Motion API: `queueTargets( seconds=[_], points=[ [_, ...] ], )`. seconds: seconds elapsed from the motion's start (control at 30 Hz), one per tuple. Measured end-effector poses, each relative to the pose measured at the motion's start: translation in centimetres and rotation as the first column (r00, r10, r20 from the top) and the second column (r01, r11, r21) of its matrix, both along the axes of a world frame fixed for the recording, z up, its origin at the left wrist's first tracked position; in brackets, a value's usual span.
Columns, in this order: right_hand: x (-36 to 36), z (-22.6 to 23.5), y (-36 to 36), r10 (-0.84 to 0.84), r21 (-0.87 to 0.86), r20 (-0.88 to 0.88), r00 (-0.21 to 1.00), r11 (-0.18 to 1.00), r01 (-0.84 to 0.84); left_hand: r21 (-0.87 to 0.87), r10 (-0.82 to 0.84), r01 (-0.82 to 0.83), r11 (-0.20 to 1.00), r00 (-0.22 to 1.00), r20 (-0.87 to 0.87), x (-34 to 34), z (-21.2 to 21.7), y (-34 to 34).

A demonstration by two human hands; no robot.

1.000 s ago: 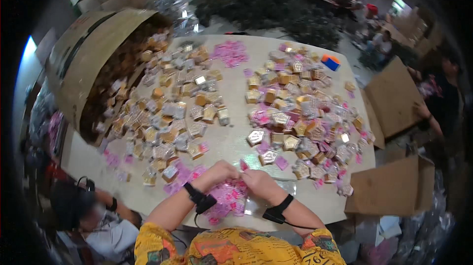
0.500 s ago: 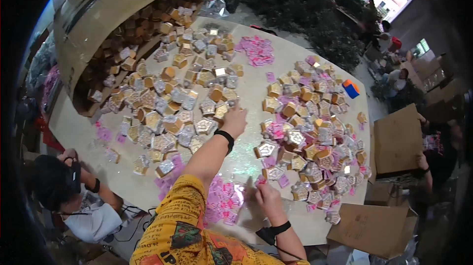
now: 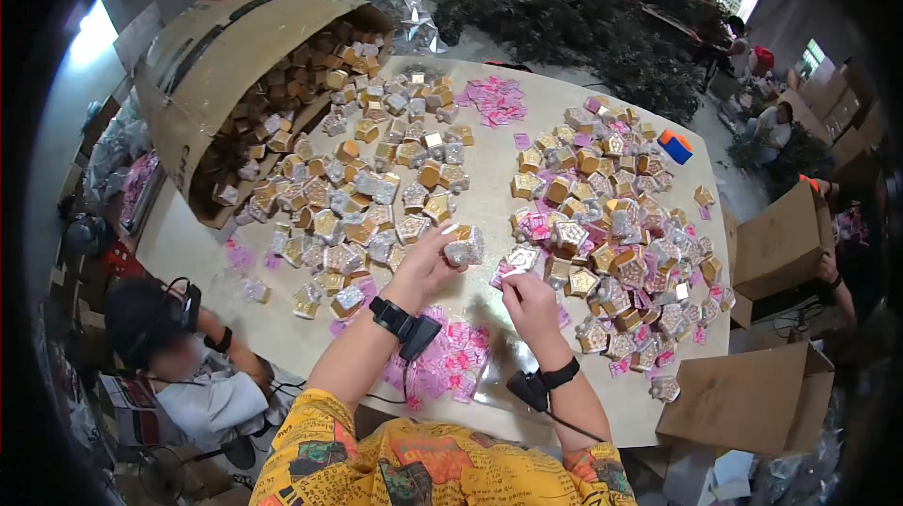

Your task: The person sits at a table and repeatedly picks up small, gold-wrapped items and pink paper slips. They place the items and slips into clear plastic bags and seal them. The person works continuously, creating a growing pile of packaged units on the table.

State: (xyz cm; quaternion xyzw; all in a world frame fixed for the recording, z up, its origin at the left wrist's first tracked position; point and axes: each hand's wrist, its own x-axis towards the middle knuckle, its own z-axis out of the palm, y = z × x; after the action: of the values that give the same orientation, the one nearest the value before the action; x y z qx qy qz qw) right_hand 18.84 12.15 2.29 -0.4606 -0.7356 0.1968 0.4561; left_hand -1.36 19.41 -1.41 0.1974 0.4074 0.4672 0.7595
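Observation:
My left hand (image 3: 425, 269) grips a small gold and silvery house-shaped block (image 3: 463, 247) in clear wrap, held above the middle of the white table (image 3: 484, 388). Just to its right, the fingers of my right hand (image 3: 532, 307) are pinched on a small pink and white packet (image 3: 508, 273). The two hands are close but apart. A heap of similar wrapped blocks (image 3: 376, 188) spreads on the left of the table. To the right lies another heap of blocks (image 3: 625, 271) with pink packets mixed in. More pink packets (image 3: 442, 360) are piled near me, partly behind my left wrist.
A large tipped carton (image 3: 202, 55) full of blocks opens onto the table's far left. Pink packets (image 3: 494, 100) lie at the far edge, near an orange and blue object (image 3: 674, 146). Cartons (image 3: 738, 398) stand at the right. Another person (image 3: 202, 384) sits at the left.
My left hand has come back from the left heap with a block in it. My right hand has moved up and forward, toward the left one. The head view has shifted.

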Motion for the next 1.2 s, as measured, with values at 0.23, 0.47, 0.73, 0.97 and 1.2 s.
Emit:
queueTargets(
  seconds=[0.23, 0.47, 0.73, 0.97, 1.2],
  points=[
    [-0.8, 2.2, -1.4, 0.102, 0.067, 0.092, 0.99, 0.992, -0.109, 0.025, -0.019, 0.018, 1.0, 0.999, 0.05, 0.1, 1.9, -4.8],
    [0.0, 3.0, -2.6, 0.098, 0.08, 0.159, 0.982, 0.991, -0.112, 0.09, 0.025, -0.022, 0.996, 0.999, -0.037, 1.7, 4.7, -7.7],
    [0.5, 3.1, -3.2, 0.112, 0.066, 0.217, 0.97, 0.989, -0.129, 0.088, 0.0, 0.003, 0.996, 0.999, -0.039, 2.1, 4.6, -8.4],
    [0.7, 3.5, -3.2, 0.109, 0.064, 0.3, 0.948, 0.989, -0.134, 0.145, 0.027, -0.015, 0.989, 0.996, -0.086, 2.4, 4.0, -8.3],
    [0.5, 3.2, -3.4, 0.113, 0.052, 0.299, 0.947, 0.99, -0.134, 0.137, 0.057, -0.024, 0.99, 0.968, -0.244, 2.7, 4.1, -8.4]
  ],
)
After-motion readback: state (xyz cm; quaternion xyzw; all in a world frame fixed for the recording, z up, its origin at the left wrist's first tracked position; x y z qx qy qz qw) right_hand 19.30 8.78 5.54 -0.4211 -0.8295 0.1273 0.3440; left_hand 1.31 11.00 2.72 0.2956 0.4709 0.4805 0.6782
